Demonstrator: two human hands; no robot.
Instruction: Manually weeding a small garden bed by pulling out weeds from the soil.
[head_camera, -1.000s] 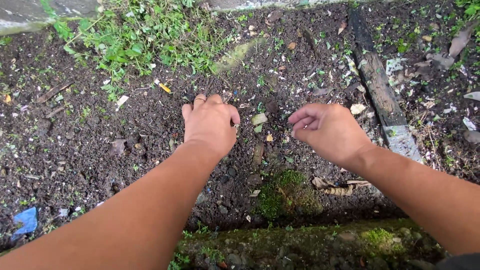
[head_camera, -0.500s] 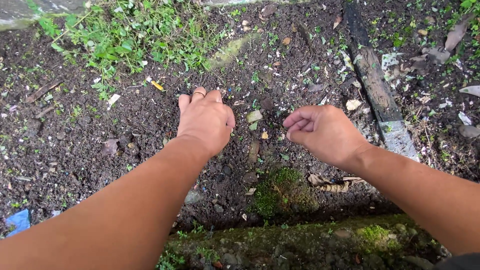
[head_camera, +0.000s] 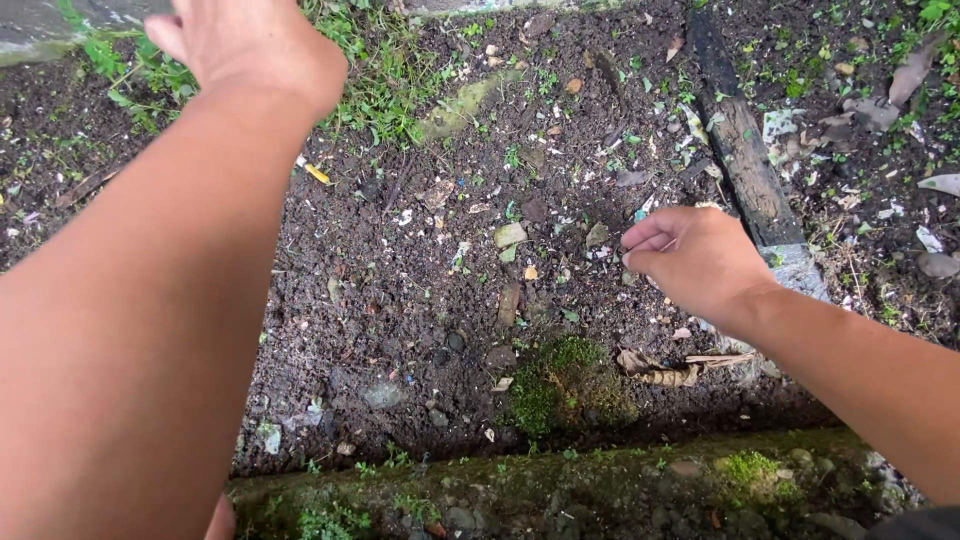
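At the far left, the left hand (head_camera: 250, 40) is raised to the top edge of the view above a patch of green weeds (head_camera: 375, 85), its back toward the camera. The fingers run out of the picture, so I cannot tell whether its grip is released or clenched, nor whether it holds anything. Its forearm fills the left side of the view.

Just right of the forearm, a small yellow scrap (head_camera: 316, 173) lies on the dark soil (head_camera: 400, 290). Farther right, in the middle of the bare patch, a pale flat stone (head_camera: 509, 234) sits among small chips and bits of litter, and a clump of moss (head_camera: 560, 380) grows nearer the camera, beside a mossy stone edge (head_camera: 600, 485) that runs along the bottom.

Right of the stone, the right hand (head_camera: 700, 258) hovers low over the soil with fingers curled loosely inward toward the thumb; the grip is half clenched, and nothing shows between the fingertips. Just behind it lies a dark weathered plank (head_camera: 745, 150), running from the top edge to the wrist. A dry curled leaf (head_camera: 670, 370) lies under the forearm.
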